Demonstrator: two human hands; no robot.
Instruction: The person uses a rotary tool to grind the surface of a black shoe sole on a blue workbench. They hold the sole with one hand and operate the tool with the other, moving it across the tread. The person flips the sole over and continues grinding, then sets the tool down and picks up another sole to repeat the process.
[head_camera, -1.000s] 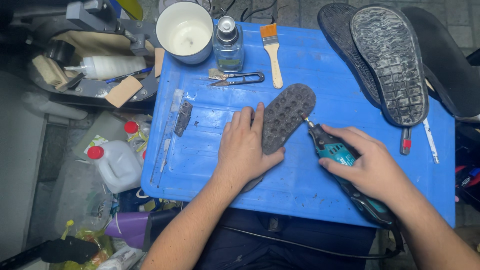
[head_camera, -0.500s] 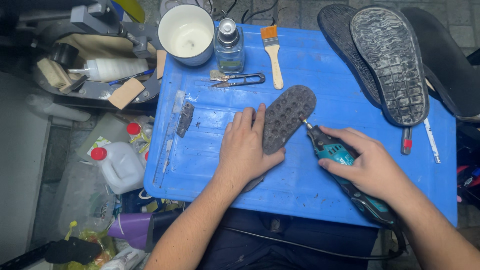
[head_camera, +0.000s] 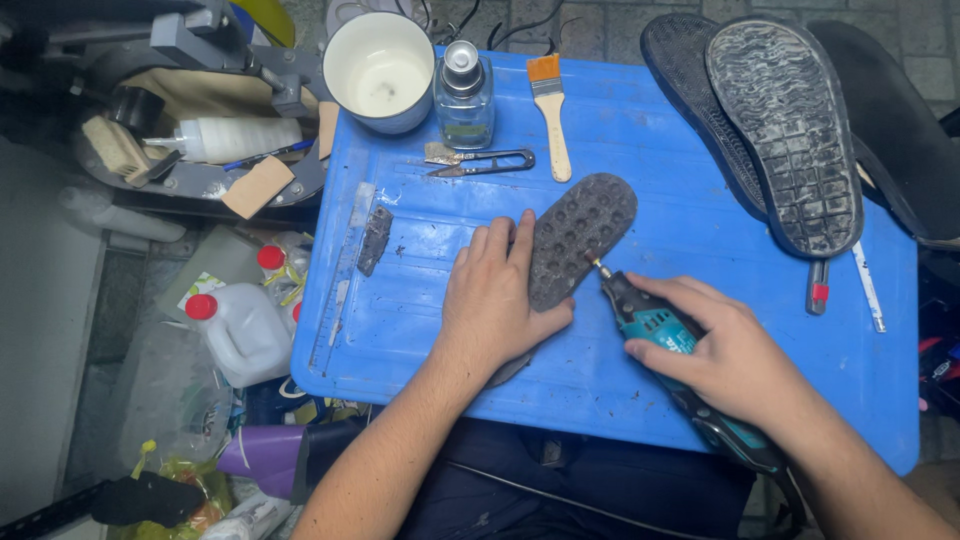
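Left hand (head_camera: 495, 300) flat, fingers together on sole (head_camera: 578, 240); right hand (head_camera: 730, 350) wrapped round grinder (head_camera: 650, 322), snips (head_camera: 480, 162) and brush (head_camera: 550, 110) beyond.

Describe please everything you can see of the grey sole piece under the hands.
The grey sole piece is oval, dark grey and rubbery in look, covered with rows of round dimples. It lies slanted on the blue table. The left hand presses its lower part; the rotary tool in the right hand meets its right edge.

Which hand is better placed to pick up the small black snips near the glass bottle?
Left, probably. The left hand lies just below the small black snips; the right hand grips the teal rotary tool.
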